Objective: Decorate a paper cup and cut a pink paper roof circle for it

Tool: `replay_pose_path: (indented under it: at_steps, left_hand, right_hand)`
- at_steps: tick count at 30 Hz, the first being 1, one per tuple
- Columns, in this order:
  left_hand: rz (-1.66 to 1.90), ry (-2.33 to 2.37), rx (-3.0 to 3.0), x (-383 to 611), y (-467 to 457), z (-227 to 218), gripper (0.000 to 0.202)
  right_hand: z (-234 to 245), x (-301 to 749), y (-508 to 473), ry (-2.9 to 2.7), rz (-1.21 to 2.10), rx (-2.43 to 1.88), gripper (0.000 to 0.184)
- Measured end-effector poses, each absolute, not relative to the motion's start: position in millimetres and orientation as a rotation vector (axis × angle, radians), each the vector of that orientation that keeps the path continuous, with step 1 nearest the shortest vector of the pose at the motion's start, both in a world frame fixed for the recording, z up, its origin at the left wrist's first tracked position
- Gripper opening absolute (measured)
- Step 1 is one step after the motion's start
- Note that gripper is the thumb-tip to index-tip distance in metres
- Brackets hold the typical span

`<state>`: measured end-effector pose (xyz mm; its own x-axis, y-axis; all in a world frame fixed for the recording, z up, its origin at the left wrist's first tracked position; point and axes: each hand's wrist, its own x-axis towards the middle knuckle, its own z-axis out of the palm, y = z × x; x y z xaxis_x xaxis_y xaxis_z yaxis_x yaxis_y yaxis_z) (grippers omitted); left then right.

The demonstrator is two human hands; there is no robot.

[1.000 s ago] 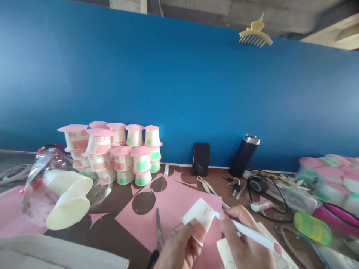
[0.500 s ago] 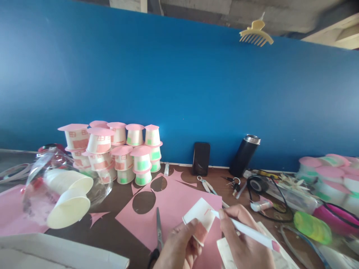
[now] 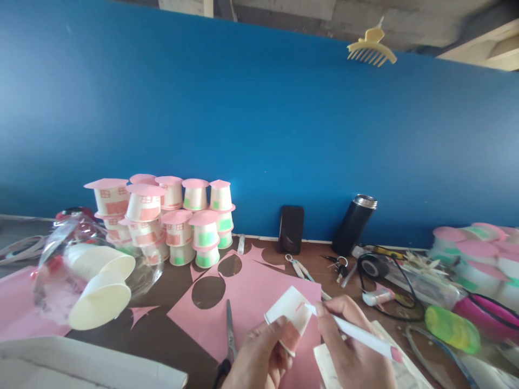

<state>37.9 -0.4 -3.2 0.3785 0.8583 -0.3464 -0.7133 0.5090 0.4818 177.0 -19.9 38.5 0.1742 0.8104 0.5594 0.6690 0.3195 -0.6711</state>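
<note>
A white paper cup (image 3: 286, 308) with a red-brown coloured block near its rim lies tilted in my left hand (image 3: 261, 354), thumb across its side. My right hand (image 3: 352, 346) grips a white marker (image 3: 363, 336) with a pink end, its tip against the cup wall beside a short red line. Beneath the cup is a pink paper sheet (image 3: 255, 292) with round holes cut out. Scissors (image 3: 230, 329) lie on that sheet just left of my left hand, their handles partly hidden by it.
Stacked decorated cups with pink paper roofs (image 3: 176, 221) stand at the back left, near white cups in a plastic bag (image 3: 99, 297). A phone (image 3: 291, 229) and a black bottle (image 3: 353, 224) stand by the blue wall (image 3: 259, 119). Black tape (image 3: 371, 266) and a green container (image 3: 452, 329) crowd the right.
The short red line on the cup looks slightly heavier. Both hands hold nearly the same position, with the marker still against the cup.
</note>
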Motion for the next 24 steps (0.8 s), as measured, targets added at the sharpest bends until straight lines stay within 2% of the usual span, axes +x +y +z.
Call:
replay_pose_path:
  at_steps: [7, 24]
  left_hand:
    - [0.989, 0.694, 0.219, 37.4, 0.2, -5.5, 0.034]
    - [0.983, 0.691, 0.162, 37.1, 2.1, -9.1, 0.030]
  right_hand:
    - [40.4, 175.2, -21.0, -1.528, 0.173, -1.409, 0.024]
    - [36.7, 176.2, -19.7, -1.523, 0.190, -1.414, 0.025]
